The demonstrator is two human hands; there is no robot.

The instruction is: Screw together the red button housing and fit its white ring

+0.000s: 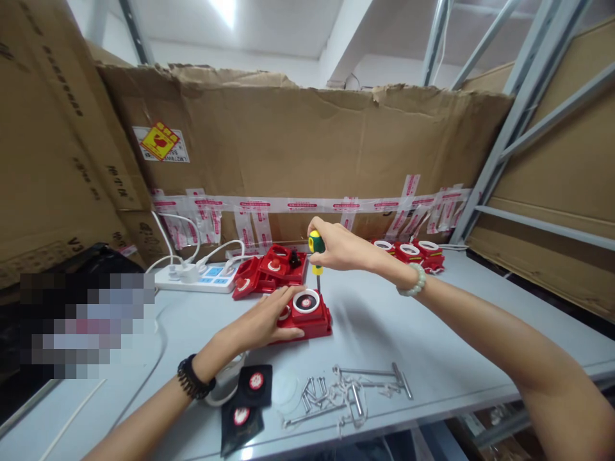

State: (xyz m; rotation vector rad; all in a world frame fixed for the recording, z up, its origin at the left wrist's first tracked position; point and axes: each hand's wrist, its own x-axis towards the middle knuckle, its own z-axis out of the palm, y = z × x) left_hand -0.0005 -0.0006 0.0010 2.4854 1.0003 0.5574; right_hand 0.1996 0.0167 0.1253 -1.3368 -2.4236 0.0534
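**Screwdriver over red box**

Clasping a screwdriver (316, 244) upright in the closed right grip (339, 248), tip pointing down at a red box (314, 323). Pinning that box to the surface (408, 333) under the flat, open left grip (266, 320), just below the right grip.

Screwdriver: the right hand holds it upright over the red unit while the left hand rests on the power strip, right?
No. The head view shows the left hand on the red unit, not the power strip. The right hand does hold the screwdriver upright.
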